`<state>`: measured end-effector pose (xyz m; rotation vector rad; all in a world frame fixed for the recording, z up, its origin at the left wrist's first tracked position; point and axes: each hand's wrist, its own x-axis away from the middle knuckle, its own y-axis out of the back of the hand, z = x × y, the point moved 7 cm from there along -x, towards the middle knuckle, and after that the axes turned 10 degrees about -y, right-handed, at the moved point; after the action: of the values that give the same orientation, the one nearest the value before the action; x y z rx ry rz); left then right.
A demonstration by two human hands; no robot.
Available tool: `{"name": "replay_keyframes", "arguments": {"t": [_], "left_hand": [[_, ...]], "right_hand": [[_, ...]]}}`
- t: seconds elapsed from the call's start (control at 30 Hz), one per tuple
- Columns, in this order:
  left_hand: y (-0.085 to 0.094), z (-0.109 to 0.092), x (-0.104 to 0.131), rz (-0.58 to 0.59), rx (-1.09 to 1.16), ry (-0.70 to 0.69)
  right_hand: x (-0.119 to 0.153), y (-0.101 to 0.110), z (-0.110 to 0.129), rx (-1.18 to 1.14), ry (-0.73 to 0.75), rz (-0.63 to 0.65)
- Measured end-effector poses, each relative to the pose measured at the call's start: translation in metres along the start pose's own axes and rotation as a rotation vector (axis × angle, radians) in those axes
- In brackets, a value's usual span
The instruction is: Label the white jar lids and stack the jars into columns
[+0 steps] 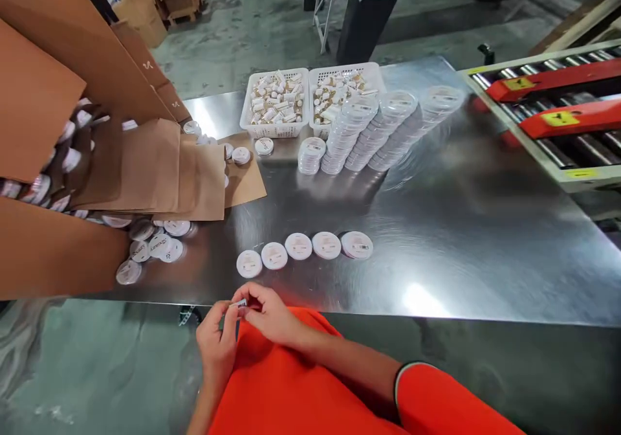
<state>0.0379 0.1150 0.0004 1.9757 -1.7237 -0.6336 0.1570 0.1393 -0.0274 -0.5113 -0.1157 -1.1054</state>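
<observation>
Close to my body, at the table's front edge, my left hand (pixel 217 336) and my right hand (pixel 270 316) meet. Between their fingertips they pinch a small white piece with dark marks (pixel 240 303); its kind is too small to tell. Just beyond my hands, a row of round white labelled discs (pixel 298 246) lies on the metal table (pixel 460 228). The rightmost disc (pixel 358 245) shows a barcode and appears to be stacked on others.
Tall leaning stacks of clear round containers (pixel 361 131) stand behind the row. Two white baskets (pixel 274 130) hold small white-capped vials. At left, a cardboard box (pixel 53 254) spills discs and brown sheets (pixel 204 182). A roller conveyor (pixel 557 118) borders the right; a bin (pixel 363 27) stands behind.
</observation>
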Motion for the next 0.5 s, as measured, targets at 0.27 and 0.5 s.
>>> {"name": "replay_keyframes", "arguments": {"t": [0.27, 0.5], "left_hand": [[-0.008, 0.007, 0.012, 0.038, 0.295, 0.078], [-0.007, 0.012, 0.009, 0.063, -0.108, 0.053]], "right_hand": [[0.003, 0.018, -0.002, -0.081, -0.111, -0.079], [0.007, 0.022, -0.002, -0.023, -0.044, -0.202]]}}
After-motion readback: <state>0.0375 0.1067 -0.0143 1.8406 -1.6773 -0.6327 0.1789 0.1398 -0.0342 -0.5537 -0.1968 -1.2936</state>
